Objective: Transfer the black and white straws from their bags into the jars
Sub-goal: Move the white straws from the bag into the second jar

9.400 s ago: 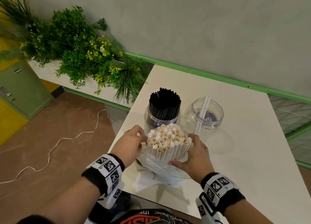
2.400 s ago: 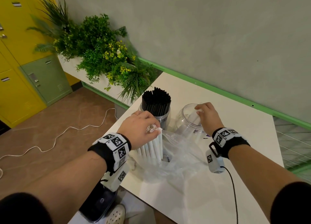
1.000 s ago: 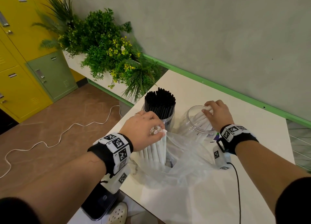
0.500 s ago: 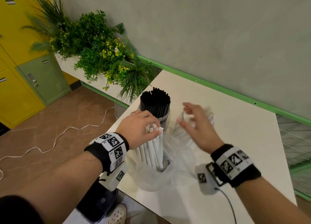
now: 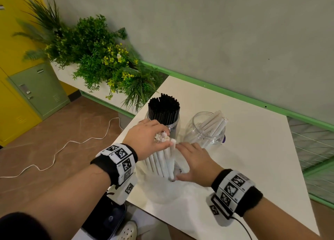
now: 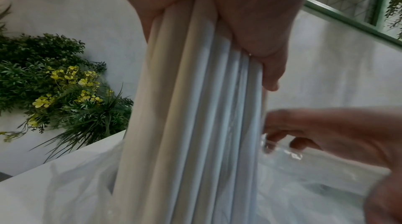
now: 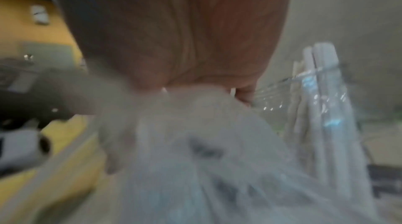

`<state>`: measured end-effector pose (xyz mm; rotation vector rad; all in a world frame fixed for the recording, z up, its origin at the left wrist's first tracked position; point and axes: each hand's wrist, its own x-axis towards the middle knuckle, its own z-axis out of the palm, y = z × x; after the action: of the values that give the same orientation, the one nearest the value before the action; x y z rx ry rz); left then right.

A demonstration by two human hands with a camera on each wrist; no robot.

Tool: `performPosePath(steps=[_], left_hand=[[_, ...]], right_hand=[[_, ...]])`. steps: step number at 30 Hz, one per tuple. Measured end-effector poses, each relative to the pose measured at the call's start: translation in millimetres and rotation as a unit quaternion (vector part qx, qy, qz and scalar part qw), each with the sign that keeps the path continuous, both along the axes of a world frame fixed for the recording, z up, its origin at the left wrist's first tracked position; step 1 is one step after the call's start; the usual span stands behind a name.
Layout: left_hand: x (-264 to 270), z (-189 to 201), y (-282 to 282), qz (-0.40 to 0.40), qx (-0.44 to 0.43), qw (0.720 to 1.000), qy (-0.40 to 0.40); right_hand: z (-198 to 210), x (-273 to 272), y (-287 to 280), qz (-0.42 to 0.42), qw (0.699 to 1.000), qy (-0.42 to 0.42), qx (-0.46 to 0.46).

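My left hand grips the top of an upright bundle of white straws, which stands in a clear plastic bag near the table's front edge. In the left wrist view my fingers wrap around the white straws. My right hand lies against the bundle's right side, thumb spread low, fingers loosely bent at the bag's plastic; it holds nothing. Behind stand a jar packed with black straws and a clear jar with several white straws leaning in it. The right wrist view is blurred.
The white table stretches right and back to a grey wall with a green rail. A planter with green plants stands past the table's left corner. Yellow and green lockers and a white cable are on the floor side at left.
My right hand left white straws in the clear jar and came back down to the bundle in the bag. My left hand has kept its grip on the bundle's top.
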<state>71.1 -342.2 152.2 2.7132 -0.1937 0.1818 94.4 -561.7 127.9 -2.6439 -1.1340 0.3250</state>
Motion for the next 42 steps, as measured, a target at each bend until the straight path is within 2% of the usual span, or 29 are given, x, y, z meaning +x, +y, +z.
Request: performPosePath(steps=[1, 3, 8, 13, 15, 18, 20, 24, 29, 31, 32, 33, 35, 37, 39, 42], left_hand=[[0.1, -0.3, 0.7, 0.0, 0.0, 1.0, 0.001], [0.3, -0.1, 1.5, -0.001, -0.003, 1.0, 0.004], [2.6, 2.3, -2.8, -0.002, -0.003, 1.0, 0.011], [4.0, 1.0, -4.9, -0.001, -0.001, 1.0, 0.012], [2.5, 2.2, -6.9, -0.002, 0.001, 1.0, 0.014], [0.2, 1.7, -8.6, -0.002, -0.005, 1.0, 0.016], [-0.5, 0.3, -7.0, 0.007, -0.012, 1.0, 0.018], [-1.6, 0.1, -5.0, 0.014, -0.009, 1.0, 0.015], [-2.6, 1.7, -7.5, 0.024, -0.008, 0.999, 0.022], [-2.3, 4.4, -7.7, 0.024, -0.006, 0.999, 0.026], [-2.2, 5.7, -8.1, 0.024, -0.006, 0.999, 0.027], [-1.8, 6.0, -8.1, 0.024, -0.008, 0.999, 0.027], [-1.5, 5.7, -8.6, 0.026, -0.009, 0.999, 0.022], [-1.5, 4.0, -10.3, 0.026, -0.011, 0.999, 0.017], [-0.9, 2.8, -12.3, 0.024, -0.015, 0.999, 0.015], [0.5, 4.1, -14.5, 0.012, -0.019, 1.0, 0.01]], right_hand=[[-3.6, -2.7, -9.5, 0.013, 0.999, -0.046, -0.026], [-11.8, -6.4, -25.0, 0.033, 0.996, -0.061, -0.048], [-33.5, -3.5, -38.2, -0.027, 0.994, 0.056, -0.089], [-70.6, -1.7, -42.7, -0.103, 0.972, 0.16, -0.138], [-85.2, -2.8, -40.9, -0.114, 0.965, 0.157, -0.176], [-98.4, -1.0, -38.7, -0.135, 0.963, 0.098, -0.212], [-104.9, 1.5, -41.9, -0.163, 0.963, 0.127, -0.172], [-113.3, -0.6, -57.8, -0.211, 0.954, 0.211, -0.035], [-113.9, -1.7, -65.3, -0.242, 0.949, 0.201, 0.016], [-102.1, 3.3, -63.2, -0.251, 0.953, 0.16, 0.054], [-92.8, 4.9, -59.9, -0.258, 0.952, 0.132, 0.102], [-81.7, 5.0, -54.6, -0.269, 0.941, 0.11, 0.171], [-56.9, 1.2, -36.3, -0.282, 0.903, 0.094, 0.311], [-35.1, -4.3, -14.9, -0.262, 0.875, 0.14, 0.383], [-25.3, -7.4, 4.4, -0.223, 0.873, 0.211, 0.379], [-21.6, -4.0, 25.2, -0.176, 0.881, 0.253, 0.36]])
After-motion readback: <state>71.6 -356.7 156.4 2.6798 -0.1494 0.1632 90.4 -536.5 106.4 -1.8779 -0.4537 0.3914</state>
